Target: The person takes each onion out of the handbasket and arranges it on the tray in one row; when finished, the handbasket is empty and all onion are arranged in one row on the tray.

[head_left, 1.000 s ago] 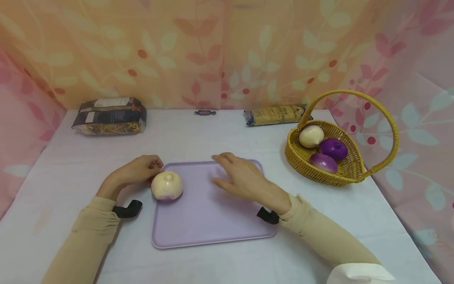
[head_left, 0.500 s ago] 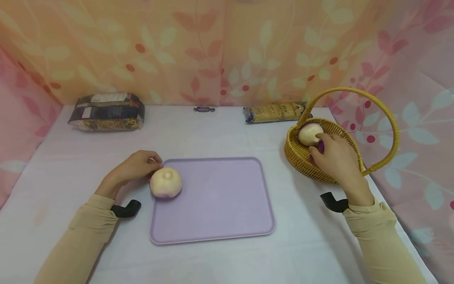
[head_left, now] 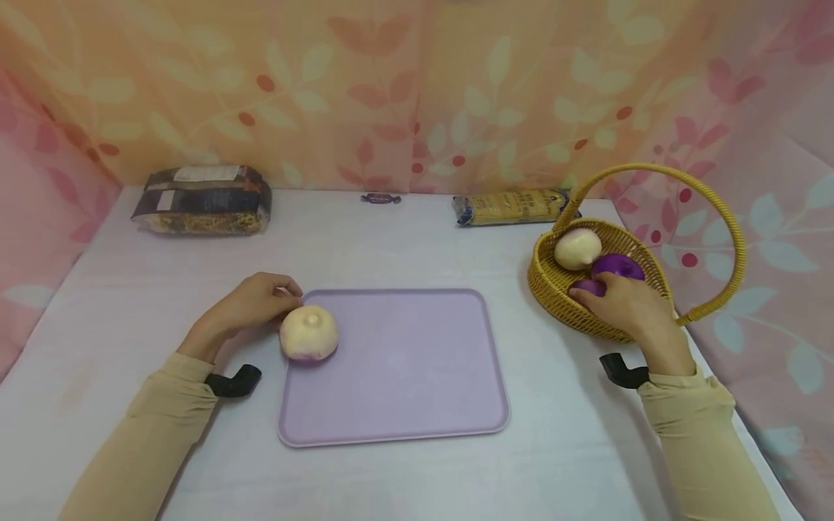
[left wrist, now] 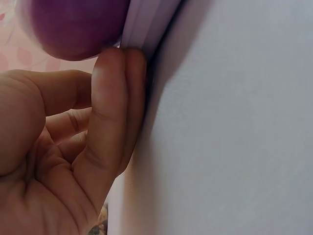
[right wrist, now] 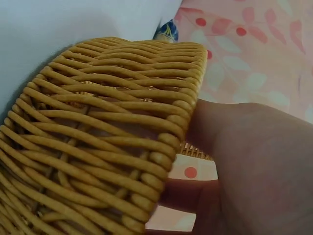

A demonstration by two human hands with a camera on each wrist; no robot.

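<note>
In the head view, a white turnip with a purple underside (head_left: pixel 309 333) sits at the left side of a lilac tray (head_left: pixel 397 369). Beside it is my left hand (head_left: pixel 250 304); in the left wrist view its fingertips (left wrist: pixel 110 73) touch the tray's outer edge, just below the turnip's purple side (left wrist: pixel 80 27). My right hand (head_left: pixel 632 307) reaches into a yellow wicker basket (head_left: pixel 554 293) and holds a purple turnip (head_left: pixel 590 287), mostly covered by the hand. Another dark purple one (head_left: pixel 620 266) and a white one (head_left: pixel 578 249) lie there too. In the right wrist view, the basket's wall (right wrist: pixel 98 132) hides the fingertips.
A dark noodle packet (head_left: pixel 203 201) lies at the back left. A small wrapped candy (head_left: pixel 381 198) is at the back middle, and a yellow packet (head_left: pixel 511 208) at the back right. The basket's tall handle (head_left: pixel 710 195) arches up beyond my right hand.
My right hand has swung from above the tray to the right, into the basket, and now has its fingers round the purple turnip. The left hand stays at the tray's left edge.
</note>
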